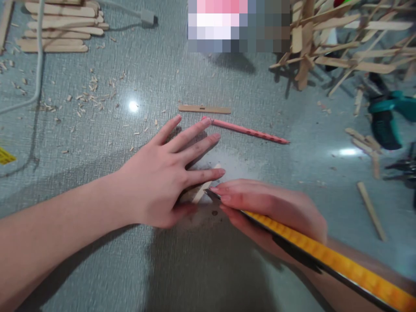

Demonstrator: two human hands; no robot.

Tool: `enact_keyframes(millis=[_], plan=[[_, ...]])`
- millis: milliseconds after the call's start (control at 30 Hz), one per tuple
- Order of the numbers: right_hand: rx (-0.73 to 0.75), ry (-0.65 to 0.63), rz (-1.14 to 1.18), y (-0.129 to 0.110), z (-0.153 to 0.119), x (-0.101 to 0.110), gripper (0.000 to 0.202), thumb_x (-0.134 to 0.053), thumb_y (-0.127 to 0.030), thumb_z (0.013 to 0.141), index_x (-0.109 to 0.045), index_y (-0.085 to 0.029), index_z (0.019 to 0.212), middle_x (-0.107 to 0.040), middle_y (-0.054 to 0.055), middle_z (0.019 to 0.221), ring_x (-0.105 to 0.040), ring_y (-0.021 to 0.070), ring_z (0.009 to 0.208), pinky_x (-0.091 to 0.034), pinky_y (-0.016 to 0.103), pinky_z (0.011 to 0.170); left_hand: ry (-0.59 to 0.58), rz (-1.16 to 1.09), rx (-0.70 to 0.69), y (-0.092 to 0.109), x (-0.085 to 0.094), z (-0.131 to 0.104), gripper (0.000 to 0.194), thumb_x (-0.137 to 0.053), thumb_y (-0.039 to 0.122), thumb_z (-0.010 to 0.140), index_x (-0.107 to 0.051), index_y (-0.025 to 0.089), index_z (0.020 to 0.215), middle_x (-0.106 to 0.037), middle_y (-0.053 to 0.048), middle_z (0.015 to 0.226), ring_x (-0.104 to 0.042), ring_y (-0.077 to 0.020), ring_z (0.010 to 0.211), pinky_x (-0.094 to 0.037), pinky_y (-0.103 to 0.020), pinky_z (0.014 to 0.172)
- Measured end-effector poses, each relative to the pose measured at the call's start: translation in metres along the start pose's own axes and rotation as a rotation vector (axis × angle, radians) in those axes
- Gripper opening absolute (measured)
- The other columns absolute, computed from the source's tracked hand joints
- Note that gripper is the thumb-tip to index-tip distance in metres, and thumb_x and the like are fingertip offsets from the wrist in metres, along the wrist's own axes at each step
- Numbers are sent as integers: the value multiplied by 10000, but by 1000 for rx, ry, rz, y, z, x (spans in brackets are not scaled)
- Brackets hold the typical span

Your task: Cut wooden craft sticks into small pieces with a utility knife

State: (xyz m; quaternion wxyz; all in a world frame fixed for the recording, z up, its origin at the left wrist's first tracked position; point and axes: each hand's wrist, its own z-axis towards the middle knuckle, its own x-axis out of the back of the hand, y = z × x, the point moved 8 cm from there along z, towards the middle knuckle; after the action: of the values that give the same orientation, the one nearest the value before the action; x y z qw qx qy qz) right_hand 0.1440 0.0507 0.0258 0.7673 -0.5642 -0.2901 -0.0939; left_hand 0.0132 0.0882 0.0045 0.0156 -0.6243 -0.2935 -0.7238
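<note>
My left hand lies on the table with its fingers spread, the index finger resting across a pale craft stick. My right hand is closed around a yellow utility knife. The knife's dark pointed tip touches or nearly touches the stick, just below my left index fingertip. Part of the stick is hidden under my left hand. Beyond my fingers is a pink pencil, its left end by a left fingertip. Farther back, another craft stick has a small dark slot mark in its middle.
Stacked craft sticks and a grey cable are at the back left, near scattered wood chips. A structure of sticks occupies the back right, with teal-handled pliers below. A loose stick lies right of my right hand.
</note>
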Motion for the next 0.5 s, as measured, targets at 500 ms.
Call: enact_keyframes(millis=[500], plan=[[122, -89, -57, -4, -6, -6, 403, -615, -35, 865, -615, -312, 1157, -783, 11, 935, -773, 200, 948, -663, 334, 846, 41, 34, -8, 2, 1, 3, 527, -558, 572, 929, -597, 305, 1382, -428, -49, 1583, -233, -383, 1536, -134, -653, 1216]])
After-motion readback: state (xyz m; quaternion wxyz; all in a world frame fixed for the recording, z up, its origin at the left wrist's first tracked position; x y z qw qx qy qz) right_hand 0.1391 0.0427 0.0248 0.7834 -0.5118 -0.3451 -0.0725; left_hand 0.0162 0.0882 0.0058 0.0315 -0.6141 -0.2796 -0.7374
